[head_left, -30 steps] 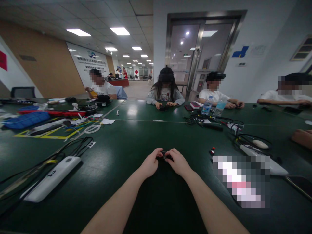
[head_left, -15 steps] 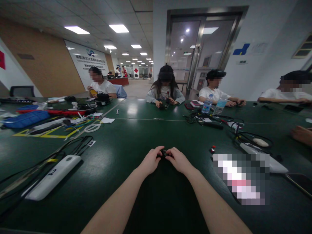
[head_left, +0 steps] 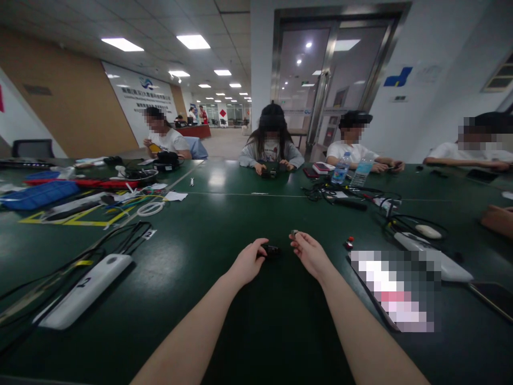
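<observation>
My left hand (head_left: 250, 261) rests low over the green table (head_left: 208, 230), its fingers closed around the left end of a small black block-like object (head_left: 273, 249). That object's right end sticks out past my fingertips; its exact kind does not show. To the right, apart from it, my right hand (head_left: 310, 254) pinches a tiny light-grey metallic piece (head_left: 294, 233) between thumb and fingertips. A small red and black part (head_left: 349, 243) lies on the table to the right of my right hand.
A tablet-like device with a blurred-out screen (head_left: 395, 291) lies at right, beside a phone (head_left: 495, 299) and a cabled power strip (head_left: 452, 266). A white power strip (head_left: 86, 291) lies left. Blue tray (head_left: 40, 195) and bottles (head_left: 340, 170) stand farther back. Several people sit around the table.
My right hand has drawn away to the right and slightly up from the black object, carrying the small metallic piece. My left hand stays in place on the black object.
</observation>
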`<state>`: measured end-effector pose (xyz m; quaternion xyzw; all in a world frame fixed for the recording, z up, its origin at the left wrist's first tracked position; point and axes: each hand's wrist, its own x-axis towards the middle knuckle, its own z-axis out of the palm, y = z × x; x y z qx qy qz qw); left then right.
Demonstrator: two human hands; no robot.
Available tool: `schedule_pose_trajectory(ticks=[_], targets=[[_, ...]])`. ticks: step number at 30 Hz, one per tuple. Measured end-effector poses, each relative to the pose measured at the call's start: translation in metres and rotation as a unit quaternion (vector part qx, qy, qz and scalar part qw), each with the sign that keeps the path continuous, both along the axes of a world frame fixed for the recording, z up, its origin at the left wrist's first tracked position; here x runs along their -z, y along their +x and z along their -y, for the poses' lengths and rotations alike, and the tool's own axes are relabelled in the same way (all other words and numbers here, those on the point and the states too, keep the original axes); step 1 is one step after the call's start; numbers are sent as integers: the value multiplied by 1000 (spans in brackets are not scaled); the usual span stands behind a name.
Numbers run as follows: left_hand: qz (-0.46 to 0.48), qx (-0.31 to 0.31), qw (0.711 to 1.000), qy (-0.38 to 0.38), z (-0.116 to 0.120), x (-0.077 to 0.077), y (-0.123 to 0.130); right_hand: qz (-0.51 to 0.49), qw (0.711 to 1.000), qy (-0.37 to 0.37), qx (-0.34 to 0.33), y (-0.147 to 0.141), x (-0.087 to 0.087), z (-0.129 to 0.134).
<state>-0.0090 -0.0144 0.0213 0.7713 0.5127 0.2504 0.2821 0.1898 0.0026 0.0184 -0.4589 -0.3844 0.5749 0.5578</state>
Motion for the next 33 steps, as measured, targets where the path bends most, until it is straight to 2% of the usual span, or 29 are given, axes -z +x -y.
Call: schedule_pose_trajectory(ticks=[3, 7, 16, 23, 28, 33], targets=[[7, 7, 1000, -3, 2, -2, 0, -95, 995, -30, 5, 5, 2, -3], [19, 15, 1000, -15, 4, -4, 0, -115, 991, -62, 3, 4, 1, -1], [42, 33, 998, -18, 2, -4, 0, 30, 999, -32, -19, 4, 0, 0], [44, 24, 999, -16, 1, -4, 2, 30, 999, -4, -28, 0, 2, 2], [54, -19, 997, -50, -2, -5, 6, 174, 979, 49, -90, -7, 0, 7], [59, -34, 997, -39, -2, -8, 12, 214, 966, 82, -120, -12, -1, 8]])
